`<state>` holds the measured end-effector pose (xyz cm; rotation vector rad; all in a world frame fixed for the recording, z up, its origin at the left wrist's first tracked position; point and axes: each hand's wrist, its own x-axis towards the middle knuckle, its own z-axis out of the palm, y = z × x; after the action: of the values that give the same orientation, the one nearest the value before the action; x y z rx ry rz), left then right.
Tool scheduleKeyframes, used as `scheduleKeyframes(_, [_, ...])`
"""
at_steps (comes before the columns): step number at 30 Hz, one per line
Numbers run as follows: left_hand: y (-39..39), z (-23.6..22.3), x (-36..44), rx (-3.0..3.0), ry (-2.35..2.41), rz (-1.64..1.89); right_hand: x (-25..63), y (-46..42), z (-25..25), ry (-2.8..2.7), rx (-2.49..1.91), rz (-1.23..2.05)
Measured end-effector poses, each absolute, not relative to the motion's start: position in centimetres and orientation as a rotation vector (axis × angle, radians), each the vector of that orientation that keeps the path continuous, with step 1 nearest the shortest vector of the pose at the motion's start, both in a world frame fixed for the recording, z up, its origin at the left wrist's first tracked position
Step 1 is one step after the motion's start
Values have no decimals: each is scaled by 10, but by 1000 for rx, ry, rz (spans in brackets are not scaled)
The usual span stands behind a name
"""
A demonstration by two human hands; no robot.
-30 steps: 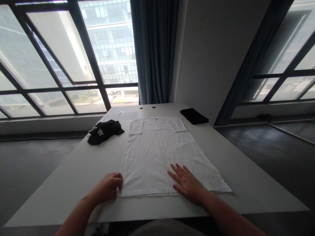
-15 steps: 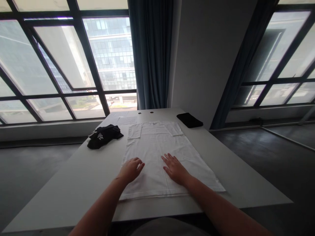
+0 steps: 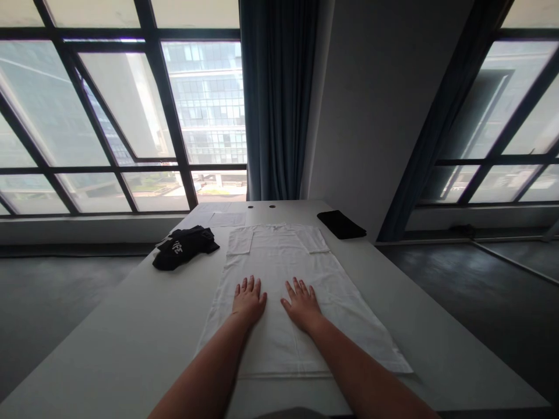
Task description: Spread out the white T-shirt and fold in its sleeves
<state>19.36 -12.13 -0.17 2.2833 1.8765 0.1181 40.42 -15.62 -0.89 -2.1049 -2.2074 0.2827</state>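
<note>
A white T-shirt (image 3: pixel 279 262) lies spread out on the white table, its collar at the far end and both sleeves folded in over the body. My left hand (image 3: pixel 249 298) rests palm down on the left half of the shirt, fingers stretched forward. On the other side of the shirt's middle, my right hand (image 3: pixel 301 302) also lies flat with its fingers spread. Neither hand grips the cloth. Faint creases run through the fabric, and the hem is nearest to me, partly hidden by my forearms.
A crumpled black garment with white lettering (image 3: pixel 186 247) lies left on the white table (image 3: pixel 144 326). Back right is a folded black cloth (image 3: pixel 341 224). Sheets of paper (image 3: pixel 227 219) lie at the far left. Behind the table hang blue curtains (image 3: pixel 279 105) beside windows.
My left hand has flattened onto the shirt, its fingers now pointing forward. My right hand has shifted slightly, fingers straighter. The camera view has tilted a little.
</note>
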Motion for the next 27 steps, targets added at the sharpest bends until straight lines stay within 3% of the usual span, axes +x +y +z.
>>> scheduleKeyframes(8, [-124,2,153,2169,2040,59,432,-155,-5,-2128,-2231,257])
scheduleKeyframes(17, [-139,2,118,2179,2096,34,524,-151,-18,-1839,-2526,113])
scheduleKeyframes(27, [-142,-13,105,2124,2192,33,560,-163,-38,-1893,-2516,13])
